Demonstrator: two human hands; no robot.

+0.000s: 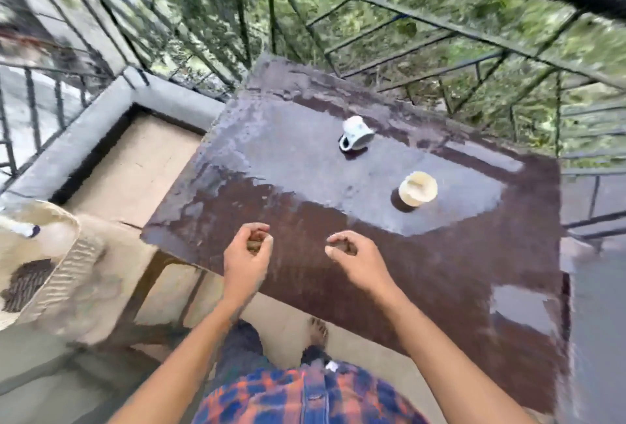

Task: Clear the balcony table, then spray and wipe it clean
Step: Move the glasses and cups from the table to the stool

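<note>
The brown balcony table [423,271] has a worn, glossy top with pale patches. A white mug [356,134] with a dark handle stands toward its far side. To the right of it, and nearer to me, sits a cream cup [417,188]. My left hand [249,256] and my right hand [354,259] hover side by side over the near left part of the table. Their fingers are loosely curled, and I see nothing held in either. Both hands are well short of the mug and the cup.
A metal railing [372,7] runs along the far and right sides of the table, with greenery beyond it. A pale plastic chair [44,264] stands at the left on the tiled floor. A low concrete ledge [88,139] borders the balcony's left corner.
</note>
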